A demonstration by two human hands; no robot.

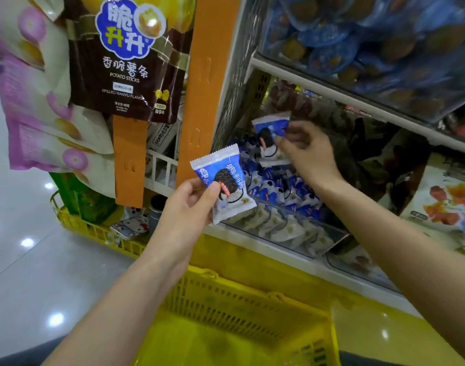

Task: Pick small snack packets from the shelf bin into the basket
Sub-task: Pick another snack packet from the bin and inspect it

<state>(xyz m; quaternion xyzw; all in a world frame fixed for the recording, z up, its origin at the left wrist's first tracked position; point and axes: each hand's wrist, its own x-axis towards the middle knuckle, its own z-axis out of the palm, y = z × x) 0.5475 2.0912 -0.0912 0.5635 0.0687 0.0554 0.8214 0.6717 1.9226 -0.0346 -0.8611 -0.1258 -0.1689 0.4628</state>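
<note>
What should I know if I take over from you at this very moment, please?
Left grip: holds one blue-and-white packet in front of the shelf edge.
Right grip: pinches a second packet just above the shelf bin.
Yellow basket: sits low in front of the person; no packet shows in the part in view.
Done: two packets are picked up, one in each grip.
Left: drop both into the basket, then take more from the bin, which holds many.
</note>
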